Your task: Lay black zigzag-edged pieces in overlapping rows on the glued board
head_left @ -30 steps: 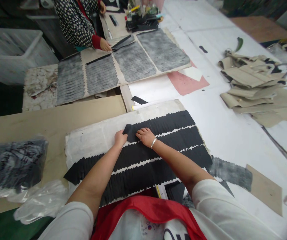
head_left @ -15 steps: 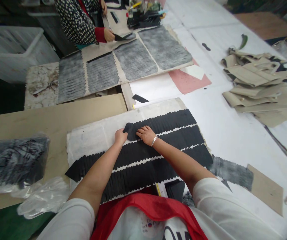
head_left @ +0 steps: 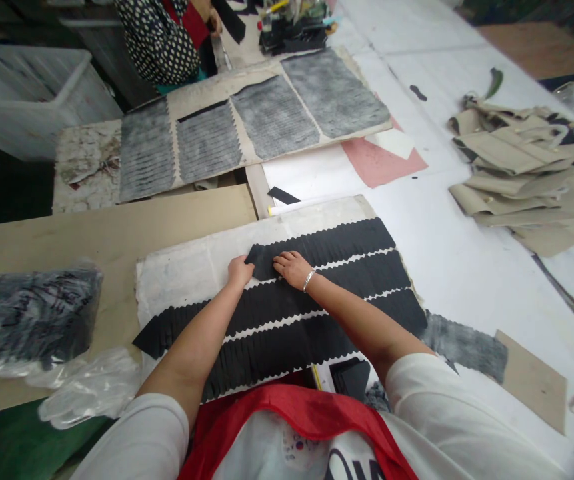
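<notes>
Overlapping black cut pieces with pointed ends lie in three long rows on a pale board [head_left: 187, 263]. My left hand [head_left: 241, 272] pinches the edge of the black piece [head_left: 263, 261] at the left end of the far row [head_left: 347, 241]. Flat on that same row, just to the right, rests my right hand [head_left: 291, 268], its fingers stretched over the pieces. The middle row [head_left: 261, 305] and the near row [head_left: 277, 350] run below my wrists, partly covered by my forearms.
Across the table a co-worker [head_left: 159, 43] stands behind a board with grey-coated pieces [head_left: 277, 120]. Beige cut parts [head_left: 521, 153] are heaped at the right. A plastic bag of dark pieces [head_left: 31, 317] lies at the left, below a white bin [head_left: 27, 87].
My hands stay almost where they were on the far row. The co-worker's hand has drawn back from the grey-coated board and lifted a dark strip. The view has shifted slightly.
</notes>
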The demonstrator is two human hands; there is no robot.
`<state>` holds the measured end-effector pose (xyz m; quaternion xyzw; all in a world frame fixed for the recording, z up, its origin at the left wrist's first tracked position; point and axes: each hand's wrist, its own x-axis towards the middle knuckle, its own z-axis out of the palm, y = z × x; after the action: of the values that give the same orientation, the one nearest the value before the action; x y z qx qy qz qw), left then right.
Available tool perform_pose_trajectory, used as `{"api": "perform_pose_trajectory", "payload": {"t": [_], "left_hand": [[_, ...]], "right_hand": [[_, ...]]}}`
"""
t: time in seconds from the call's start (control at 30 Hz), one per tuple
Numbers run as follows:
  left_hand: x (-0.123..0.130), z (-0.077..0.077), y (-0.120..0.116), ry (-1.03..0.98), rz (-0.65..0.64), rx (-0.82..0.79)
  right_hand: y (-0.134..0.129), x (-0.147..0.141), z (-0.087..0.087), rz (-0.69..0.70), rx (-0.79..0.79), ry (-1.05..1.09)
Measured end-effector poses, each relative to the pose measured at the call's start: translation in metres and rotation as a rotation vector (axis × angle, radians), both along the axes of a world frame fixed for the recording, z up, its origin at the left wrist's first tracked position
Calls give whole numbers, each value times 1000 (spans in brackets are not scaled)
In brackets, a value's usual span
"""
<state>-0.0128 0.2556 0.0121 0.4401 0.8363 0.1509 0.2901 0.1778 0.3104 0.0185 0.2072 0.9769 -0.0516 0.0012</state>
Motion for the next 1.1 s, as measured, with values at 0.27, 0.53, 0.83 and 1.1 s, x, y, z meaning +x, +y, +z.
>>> {"api": "perform_pose_trajectory", "payload": {"t": [0.27,0.53,0.83,1.1], "left_hand": [[-3,-3,0,16,-22,5],[-3,-5,1,25,-28,-1],[-9,-3,-2,37,-40,-6],[-15,-5,-4,44,-49,-20]], "right_hand": [[2,-4,4,6,-23,-8],[2,-5,6,27,-25,-31],[2,-8,4,65,-23,-10],[2,-11,4,92,-22,-5]]}}
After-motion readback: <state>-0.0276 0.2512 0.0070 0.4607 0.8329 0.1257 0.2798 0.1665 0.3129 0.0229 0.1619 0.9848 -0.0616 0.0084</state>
